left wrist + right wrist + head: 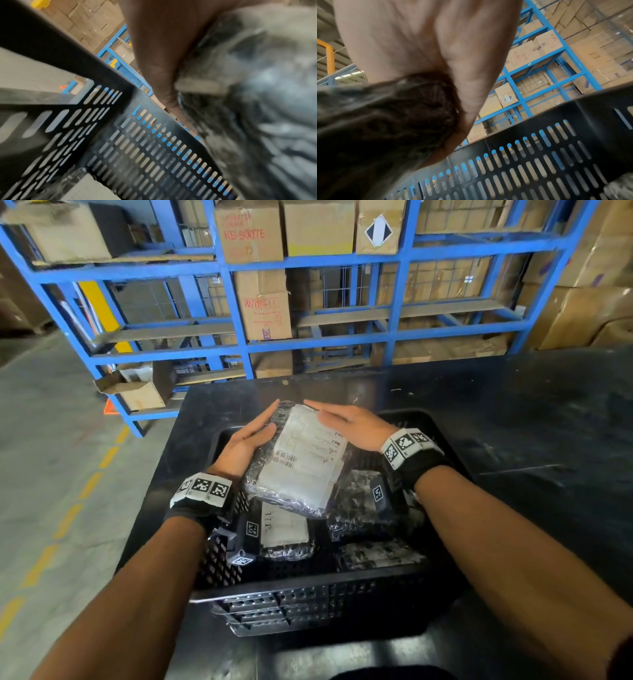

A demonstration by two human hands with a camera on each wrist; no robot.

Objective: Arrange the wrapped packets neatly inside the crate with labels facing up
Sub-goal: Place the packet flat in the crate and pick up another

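Note:
A plastic-wrapped packet [301, 460] with a white label facing up is held tilted over the black slotted crate [308, 583]. My left hand [253, 436] presses its left edge with straight fingers, and my right hand [342, 422] lies flat on its top right. Beneath it in the crate lie another label-up packet [284, 529] and dark wrapped packets [363, 505]. In the left wrist view my left hand [159, 56] lies against the blurred packet [257, 94] beside the crate wall [137, 155]. In the right wrist view my right palm [419, 44] rests on the packet [385, 121].
The crate sits on a dark table [531, 422]. Blue shelving [308, 261] stacked with cardboard boxes stands behind the table. A grey floor with a dashed yellow line [68, 518] runs along the left.

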